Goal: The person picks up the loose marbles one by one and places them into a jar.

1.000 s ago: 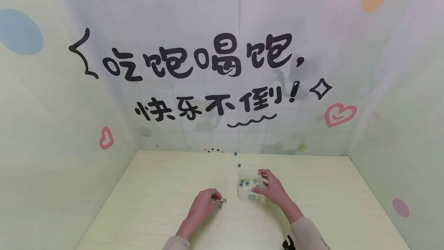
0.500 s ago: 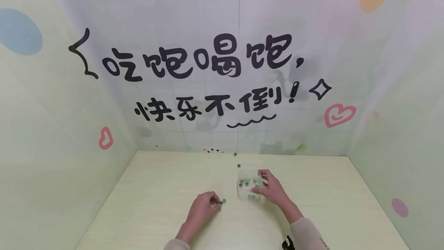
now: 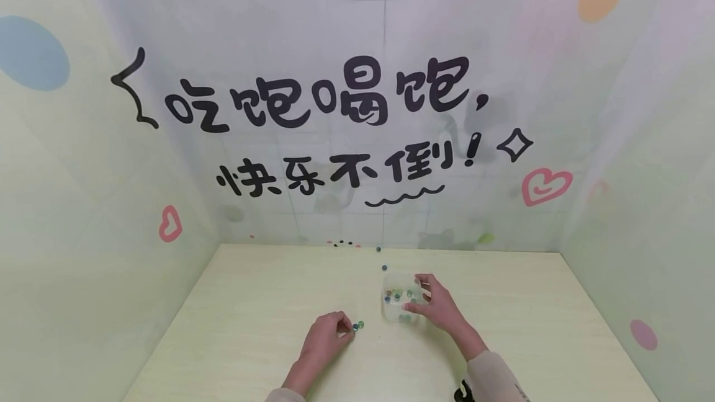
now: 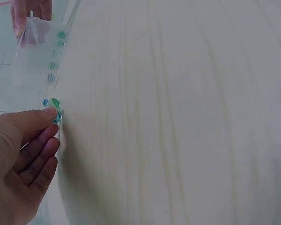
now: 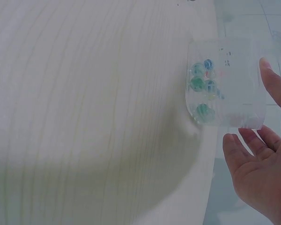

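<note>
My left hand (image 3: 326, 337) is low over the table, its thumb and fingertips pinching a blue marble (image 4: 57, 117). A green marble (image 3: 361, 324) lies against the blue one, just beyond those fingertips. To the right stands a clear plastic container (image 3: 393, 311) with several green and blue marbles (image 5: 197, 84) at its bottom. My right hand (image 3: 441, 308) holds that container by its right side, thumb toward the near face and fingers behind. In the right wrist view the container (image 5: 241, 79) appears sideways, its marbles visible through the wall.
Two dark marbles lie behind the container, the nearer marble (image 3: 384, 268) and a farther marble (image 3: 378, 249) by the back wall. Printed curtain walls (image 3: 357, 216) enclose the pale wooden table (image 3: 234, 315) at the back and both sides. A black object (image 3: 463, 391) shows beside the right sleeve.
My left fingertips have shifted slightly over the small group of marbles and closed on the blue one, which now shows clearly. The right hand and container have stayed put.
</note>
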Demonstrator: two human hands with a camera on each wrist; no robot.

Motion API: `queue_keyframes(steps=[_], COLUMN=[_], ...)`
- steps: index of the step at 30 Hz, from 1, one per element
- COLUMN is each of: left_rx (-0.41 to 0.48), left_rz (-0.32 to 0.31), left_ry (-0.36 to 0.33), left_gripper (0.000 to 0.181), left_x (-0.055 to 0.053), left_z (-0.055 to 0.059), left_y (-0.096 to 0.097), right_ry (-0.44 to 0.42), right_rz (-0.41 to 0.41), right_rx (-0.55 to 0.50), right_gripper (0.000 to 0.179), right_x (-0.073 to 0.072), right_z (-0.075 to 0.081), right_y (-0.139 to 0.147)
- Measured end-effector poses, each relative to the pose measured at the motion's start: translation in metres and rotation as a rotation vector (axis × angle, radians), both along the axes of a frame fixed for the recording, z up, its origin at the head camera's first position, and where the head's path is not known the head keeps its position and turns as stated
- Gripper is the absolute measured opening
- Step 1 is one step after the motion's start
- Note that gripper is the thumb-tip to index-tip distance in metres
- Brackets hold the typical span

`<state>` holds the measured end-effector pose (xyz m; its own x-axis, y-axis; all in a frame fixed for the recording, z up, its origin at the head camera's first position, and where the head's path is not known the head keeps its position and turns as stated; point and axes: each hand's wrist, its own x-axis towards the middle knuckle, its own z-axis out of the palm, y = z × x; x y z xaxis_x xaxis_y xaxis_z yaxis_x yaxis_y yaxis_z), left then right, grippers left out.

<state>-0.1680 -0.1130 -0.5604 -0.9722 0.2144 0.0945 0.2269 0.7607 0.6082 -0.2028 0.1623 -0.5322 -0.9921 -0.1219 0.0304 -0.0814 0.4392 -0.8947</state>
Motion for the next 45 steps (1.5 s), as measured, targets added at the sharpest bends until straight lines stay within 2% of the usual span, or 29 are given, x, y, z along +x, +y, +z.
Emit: queue_keyframes(steps=[13, 24, 33, 40, 45], left_rx=[0.006, 0.012, 0.008, 0.002, -0.005], left_rz=[0.005, 0.027, 0.035, 0.016, 0.025], left_ry=[0.007, 0.006, 0.008, 0.026, 0.018], left_gripper=[0.013, 0.013, 0.014, 0.014, 0.013], left_x=[-0.001, -0.003, -0.007, -0.009, -0.011], left_z=[-0.002, 0.003, 0.009, 0.018, 0.023], left_y=[-0.003, -0.004, -0.003, -0.001, 0.002], right_ry=[-0.006, -0.01, -0.006, -0.006, -0.003], right_rz=[-0.014, -0.012, -0.014, -0.01, -0.009], right_rx=[0.0, 0.001, 0.012, 0.009, 0.014], right_gripper=[0.074, 0.074, 0.075, 0.075, 0.075], right_x=[-0.001, 0.0, -0.001, -0.001, 0.0], right_z=[0.0, 0.001, 0.001, 0.0, 0.001], right_y=[-0.001, -0.002, 0.0, -0.001, 0.0])
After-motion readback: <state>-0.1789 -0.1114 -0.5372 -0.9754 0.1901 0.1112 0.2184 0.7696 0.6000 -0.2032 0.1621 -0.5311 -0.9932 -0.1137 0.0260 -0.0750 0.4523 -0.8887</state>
